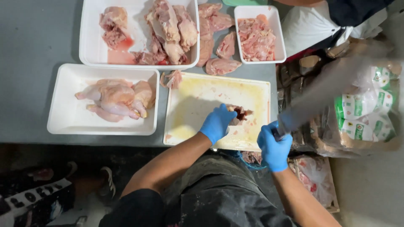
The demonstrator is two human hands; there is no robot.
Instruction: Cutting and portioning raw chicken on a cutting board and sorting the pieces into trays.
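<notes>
The left hand [217,122], in a stretchy blue glove, has its fingers curled down on a small, wet, dark red piece of meat [240,114]. The meat lies on a flat white cutting board [198,98] with yellow stains, toward the board's 4 o'clock corner. The right hand [274,145], also in a blue glove, is closed tight around the handle of a big knife [320,94]. The wide blade is a grey blur, pointing up toward 2 o'clock.

At 9 o'clock from the board, a smooth white tray [67,117] holds a whole pale chicken [115,98] with bumpy skin. At 12 o'clock, a bigger white tray [94,50] holds pink, shiny meat pieces [170,27]. At 1 o'clock, a small square tub [278,38] is full of soft pink scraps [256,38].
</notes>
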